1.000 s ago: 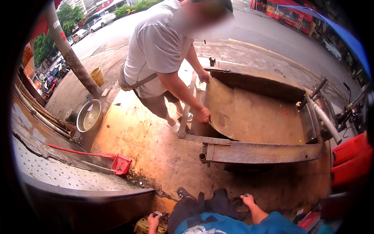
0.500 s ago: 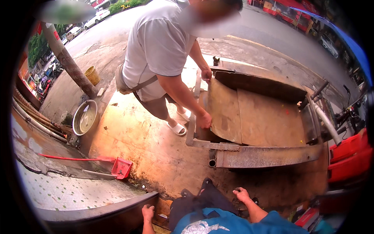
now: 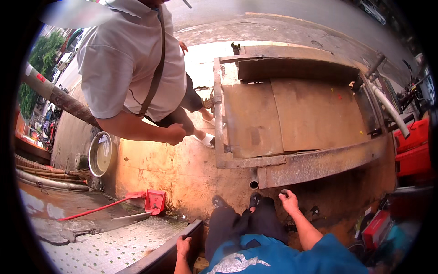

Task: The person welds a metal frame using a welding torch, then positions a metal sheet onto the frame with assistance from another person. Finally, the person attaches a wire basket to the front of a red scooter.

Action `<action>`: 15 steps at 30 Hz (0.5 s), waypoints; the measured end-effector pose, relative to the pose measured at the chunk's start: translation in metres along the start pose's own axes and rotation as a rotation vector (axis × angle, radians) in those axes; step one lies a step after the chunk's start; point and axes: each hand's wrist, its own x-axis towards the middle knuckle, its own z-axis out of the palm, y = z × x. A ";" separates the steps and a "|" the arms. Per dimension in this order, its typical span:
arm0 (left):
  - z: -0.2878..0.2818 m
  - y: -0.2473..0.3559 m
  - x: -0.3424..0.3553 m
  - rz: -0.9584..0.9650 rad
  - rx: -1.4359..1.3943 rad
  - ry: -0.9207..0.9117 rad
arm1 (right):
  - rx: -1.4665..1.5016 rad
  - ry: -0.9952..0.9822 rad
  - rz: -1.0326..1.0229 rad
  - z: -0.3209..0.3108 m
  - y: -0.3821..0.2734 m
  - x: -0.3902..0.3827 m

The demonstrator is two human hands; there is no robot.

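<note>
My left hand (image 3: 183,246) is curled beside the dark metal edge (image 3: 169,242) at lower left; what it holds, if anything, is hidden. My right hand (image 3: 288,203) reaches forward with curled fingers, short of the metal cart frame (image 3: 319,162); anything between its fingertips is too small to name. Brown sheets (image 3: 321,114) lie in the rusty frame, with a raised back panel (image 3: 296,68). A co-worker in a pale shirt (image 3: 114,68) stands left of the frame, their near hand (image 3: 174,134) closed and low.
A red dustpan (image 3: 154,201), a metal basin (image 3: 100,154) and stacked poles (image 3: 50,180) lie left. A leaning post (image 3: 59,96) rises behind the co-worker. Red crates (image 3: 410,148), a pale pipe (image 3: 388,107) and a red box (image 3: 375,228) are right. The road (image 3: 292,20) runs beyond.
The co-worker has let go of the brown sheet, which now lies flat, and moved back leftward. My right hand has risen forward, and my view has shifted.
</note>
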 end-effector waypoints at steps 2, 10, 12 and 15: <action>-0.010 -0.016 0.033 0.134 0.167 0.031 | 0.092 0.062 0.036 0.009 0.000 -0.008; -0.032 0.091 0.073 0.060 0.068 -0.109 | 0.276 0.468 0.045 0.040 0.014 -0.027; -0.030 0.112 0.075 0.073 0.055 -0.114 | 0.131 0.487 -0.028 0.029 -0.019 -0.003; -0.016 0.136 0.063 0.074 0.051 -0.132 | -0.090 0.512 -0.173 0.019 -0.049 0.050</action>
